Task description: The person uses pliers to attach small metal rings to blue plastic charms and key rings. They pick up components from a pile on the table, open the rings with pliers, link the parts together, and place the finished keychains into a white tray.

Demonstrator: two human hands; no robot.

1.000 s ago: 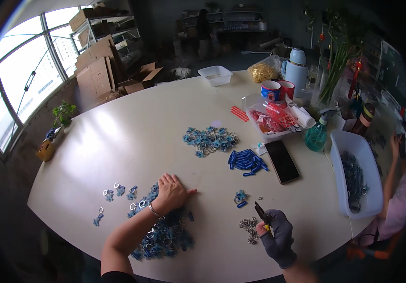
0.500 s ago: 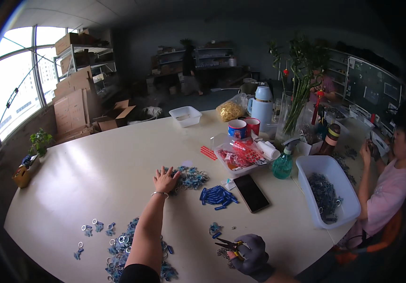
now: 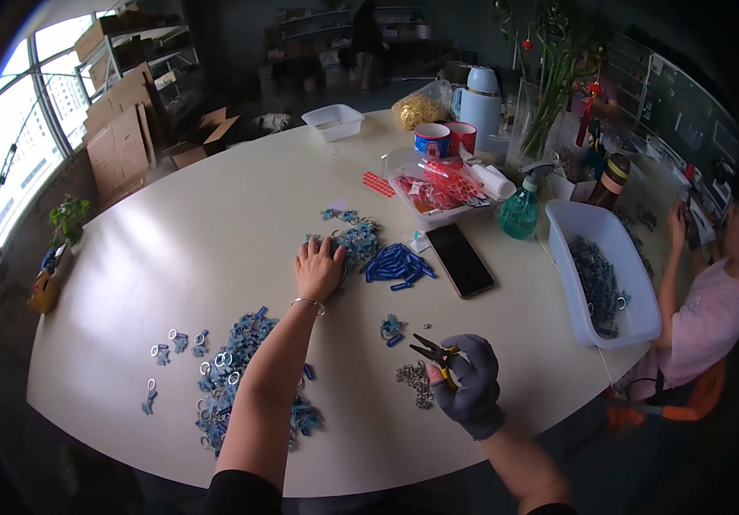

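Left hand (image 3: 320,273) reaches forward, palm down, fingers (image 3: 325,246) loosely spread at blue trinkets (image 3: 361,239); gloved right hand (image 3: 472,382) clutches pliers (image 3: 445,364).

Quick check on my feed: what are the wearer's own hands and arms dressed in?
The left hand is ungloved, with a thin silver-coloured bracelet at the wrist. The right hand wears a dark grey glove that leaves the thumb tip bare. Black sleeves show at the lower edge; both forearms are uncovered.
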